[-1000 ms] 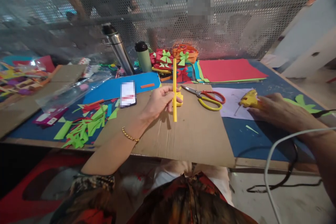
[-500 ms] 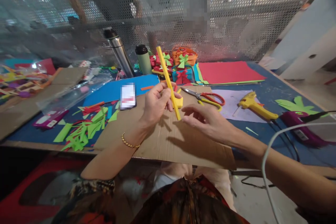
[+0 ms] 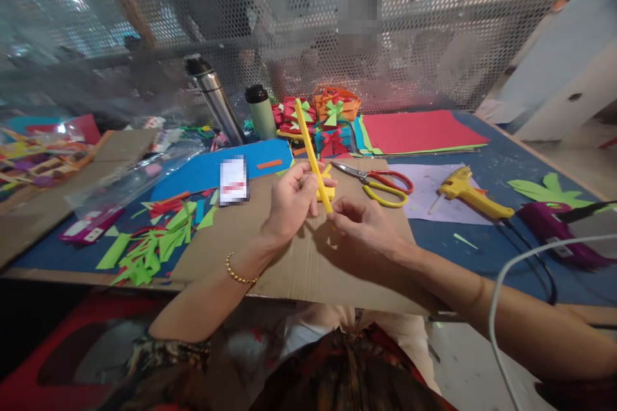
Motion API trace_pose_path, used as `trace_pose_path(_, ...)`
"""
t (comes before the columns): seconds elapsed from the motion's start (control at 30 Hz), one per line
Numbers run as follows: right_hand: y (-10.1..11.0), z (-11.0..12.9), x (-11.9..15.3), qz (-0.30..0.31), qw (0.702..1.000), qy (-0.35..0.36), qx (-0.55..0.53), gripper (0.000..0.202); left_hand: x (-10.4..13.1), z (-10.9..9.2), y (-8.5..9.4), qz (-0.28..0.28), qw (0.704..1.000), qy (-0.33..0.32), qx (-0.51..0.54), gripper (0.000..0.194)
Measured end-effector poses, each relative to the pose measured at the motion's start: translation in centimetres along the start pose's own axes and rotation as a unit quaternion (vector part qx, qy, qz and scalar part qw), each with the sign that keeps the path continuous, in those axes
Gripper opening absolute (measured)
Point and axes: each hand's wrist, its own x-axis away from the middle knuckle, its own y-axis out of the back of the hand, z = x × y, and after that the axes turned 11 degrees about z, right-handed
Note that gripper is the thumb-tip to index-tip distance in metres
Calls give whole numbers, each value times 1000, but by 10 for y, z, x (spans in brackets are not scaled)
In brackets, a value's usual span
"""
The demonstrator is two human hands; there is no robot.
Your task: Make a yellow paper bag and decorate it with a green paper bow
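Note:
A narrow yellow paper strip (image 3: 307,138) is held up at a slant above the cardboard sheet (image 3: 284,270). My left hand (image 3: 295,196) pinches it around the middle, fingers closed. At the strip's lower end, my right hand (image 3: 359,221) has thumb and forefinger closed on it. Behind the strip, partly hidden by my hands, a yellow paper piece (image 3: 328,193) lies on the cardboard. Scissors (image 3: 380,186) with one red and one yellow handle rest just beyond my right hand.
A yellow glue gun (image 3: 475,196) lies on lilac paper at the right, its cord trailing. Green and red scraps (image 3: 159,237) are piled at the left. Small gift-like paper boxes (image 3: 332,119), two bottles (image 3: 263,112) and coloured sheets (image 3: 414,131) stand or lie at the back.
My right hand has moved left and closed on the strip's lower end. The strip's top has dipped slightly. My left hand keeps its grip.

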Motion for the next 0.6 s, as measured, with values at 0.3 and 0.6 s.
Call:
trace_pose_path(0.3,2,-4,0,-11,1000,14,-21,30,-1,-4,2,67,992,65,87,28)
trace_pose_path(0.6,1,-4,-1,-38,998,42,-25,30,6,-12,-4,121,985,99,73,23)
